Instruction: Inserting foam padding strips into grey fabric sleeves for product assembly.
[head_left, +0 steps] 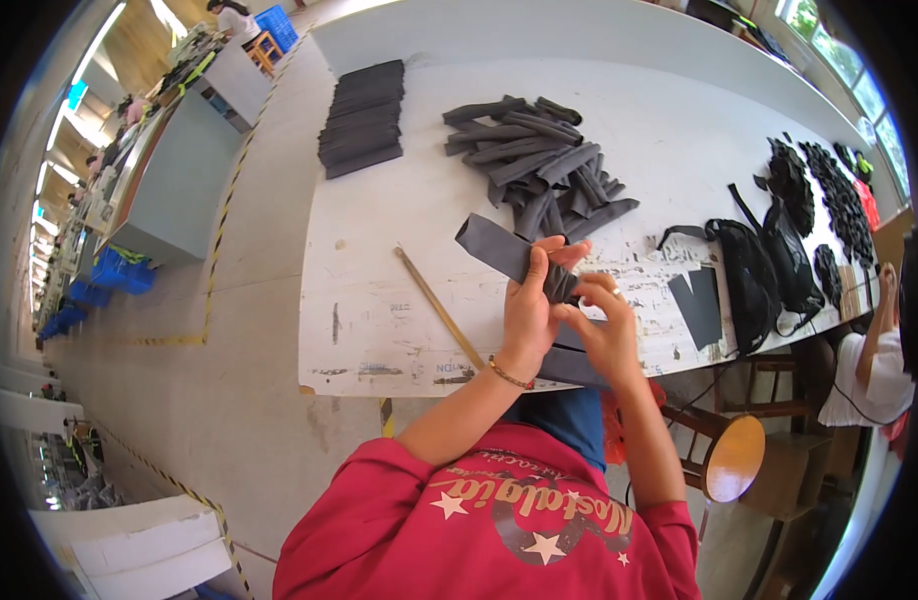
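A dark grey fabric tube (494, 247) runs up and left from between my hands, its far end flattened and hollow. My left hand (531, 315) is closed around its middle, thumb on top and fingertips stretched beyond it. Close by, my right hand (607, 335) pinches the near end, where the cloth is bunched into folds. Under my wrists another dark grey cloth piece (569, 367) lies at the table's front edge. Beyond my hands is a loose heap of similar tubes (529, 145). A neat stack of flat dark pieces (363, 118) sits at the far left.
A thin wooden stick (439, 305) rests on the worn white table (364, 260), left of my hands. Flat dark panels (696, 307) and black bags (749, 285) lie to the right. A round stool (734, 458) stands below the table; another person (869, 370) is at the right edge.
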Demonstrator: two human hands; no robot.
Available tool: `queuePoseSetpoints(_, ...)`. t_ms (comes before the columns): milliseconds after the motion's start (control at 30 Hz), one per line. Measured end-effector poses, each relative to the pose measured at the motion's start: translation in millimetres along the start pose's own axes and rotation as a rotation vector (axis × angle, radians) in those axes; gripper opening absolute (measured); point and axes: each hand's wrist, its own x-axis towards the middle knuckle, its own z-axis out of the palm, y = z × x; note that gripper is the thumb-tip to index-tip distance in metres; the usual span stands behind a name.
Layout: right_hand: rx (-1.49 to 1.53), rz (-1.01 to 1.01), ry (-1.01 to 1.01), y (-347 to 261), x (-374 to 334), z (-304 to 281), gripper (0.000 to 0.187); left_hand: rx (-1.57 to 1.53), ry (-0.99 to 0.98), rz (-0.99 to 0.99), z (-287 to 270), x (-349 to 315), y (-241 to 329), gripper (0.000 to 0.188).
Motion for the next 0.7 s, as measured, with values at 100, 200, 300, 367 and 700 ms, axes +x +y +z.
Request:
queuePoseSetpoints(100, 0.353, 0.217, 0.229, -1.7, -1.0, 16.8, 0.019, -0.002, -0.029, 0.007, -6.7, 8.0, -0.7, 0.034)
queuePoseSetpoints(200, 0.027, -0.013, 0.393, -4.7, -18.7, 1.4, 0.015, -0.025, -0.115, 0.092, 1.0, 11.9, 17.0, 0.032)
queuePoseSetpoints(300, 0.548, 0.293, 0.460, -5.5, -25.6, -13.3, 0.012, -0.045, -0.212, 0.066, 2.4, 7.3, 16.6, 0.031)
queuePoseSetpoints(367, 0.795, 0.506, 0.246, -22.5, -11.4, -16.0, 0.015, 0.002, -0.250, 0.023, -1.9, 3.9, 11.2, 0.028)
queuePoseSetpoints(700, 0.596, 0.537, 0.068, 22.6, -26.1, -50.9, 0.012, 0.013, -0.059, -0.104, -35.3, 5.2, 11.2, 0.034)
